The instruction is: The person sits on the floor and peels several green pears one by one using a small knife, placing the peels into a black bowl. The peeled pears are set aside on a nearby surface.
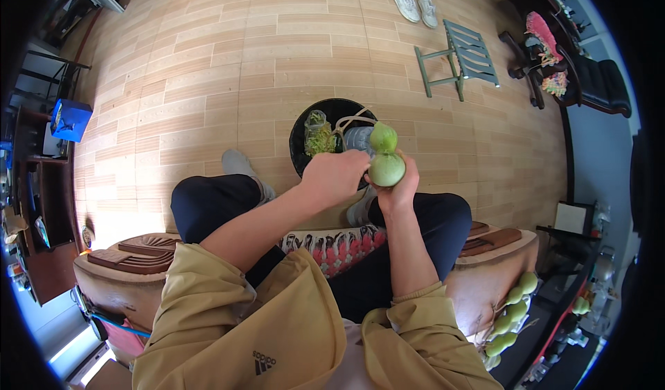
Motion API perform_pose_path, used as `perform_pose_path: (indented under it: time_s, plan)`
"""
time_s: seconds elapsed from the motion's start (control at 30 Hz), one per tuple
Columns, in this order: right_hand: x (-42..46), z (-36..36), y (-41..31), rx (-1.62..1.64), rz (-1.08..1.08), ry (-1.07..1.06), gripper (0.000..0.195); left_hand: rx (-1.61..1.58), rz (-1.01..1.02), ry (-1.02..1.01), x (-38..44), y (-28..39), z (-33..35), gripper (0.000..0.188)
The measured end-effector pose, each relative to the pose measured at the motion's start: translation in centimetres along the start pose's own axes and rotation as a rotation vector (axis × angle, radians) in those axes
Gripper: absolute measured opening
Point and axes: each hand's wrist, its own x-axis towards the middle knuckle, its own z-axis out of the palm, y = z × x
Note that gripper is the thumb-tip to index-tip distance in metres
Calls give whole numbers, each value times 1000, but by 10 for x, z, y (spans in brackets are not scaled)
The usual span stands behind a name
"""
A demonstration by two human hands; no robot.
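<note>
A green bottle gourd (387,169) with a narrow waist and a curled dry stem is held over a black round bin (298,130). My right hand (401,185) is wrapped around its lower bulb from below and the right. Beside that bulb, my left hand (336,178) is closed with its fingertips at the gourd's left side; whether a small tool is in it cannot be seen. Inside the bin lie green shavings or plant scraps (319,139) and a clear plastic container (358,138).
Several more gourds (511,312) lie at the right by the wooden seat (496,242). A green folding stool (471,52) and white shoes (406,5) stand on the floor ahead. A dark office chair (597,83) is at the far right, a blue box (71,120) at the left.
</note>
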Motion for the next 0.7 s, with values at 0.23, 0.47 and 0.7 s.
perform_pose_path:
  time_s: [0.23,0.47,0.7]
  plan:
    - [-3,6,-1,3,-15,35,37,-17,36,-2,-4,1,3,12]
    - [-2,3,-1,46,36,37,43,-1,24,19,-1,-4,5,12]
    - [-4,2,-3,182,99,-32,48,56,9,40,4,-13,8,10]
